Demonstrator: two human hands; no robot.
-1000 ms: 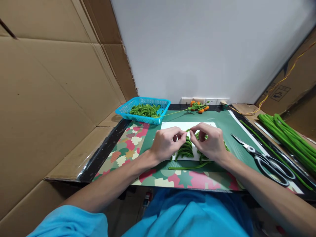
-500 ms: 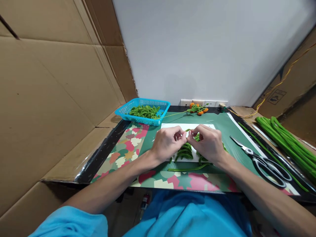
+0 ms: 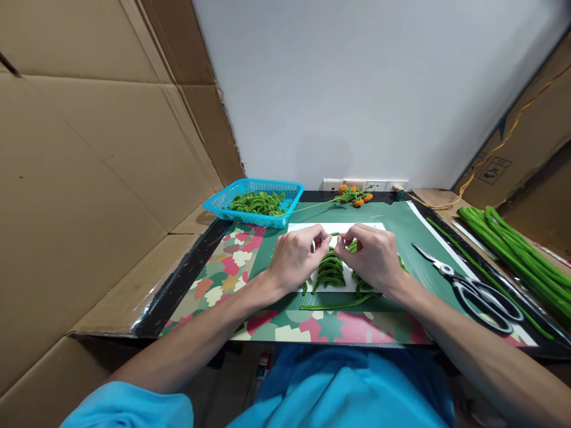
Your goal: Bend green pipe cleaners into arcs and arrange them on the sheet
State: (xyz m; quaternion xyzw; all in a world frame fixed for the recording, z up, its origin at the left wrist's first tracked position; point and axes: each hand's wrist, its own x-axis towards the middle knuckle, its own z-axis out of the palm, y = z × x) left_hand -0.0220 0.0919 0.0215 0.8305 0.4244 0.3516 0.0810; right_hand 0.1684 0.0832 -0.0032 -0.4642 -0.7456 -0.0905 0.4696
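Observation:
My left hand and my right hand meet above a white sheet on the table. Both pinch the ends of a short green pipe cleaner piece between thumb and fingers. Under the hands lies a heap of bent green pipe cleaner pieces. One long green pipe cleaner lies flat just in front of the sheet.
A blue basket with folded green pieces stands at the back left. Scissors lie to the right, with a bundle of long green pipe cleaners beyond. An orange-and-green flower piece sits by the wall. Cardboard walls flank both sides.
The fingertips of both hands have drawn closer together on the green piece. The view has shifted slightly, with the hands a bit lower and left.

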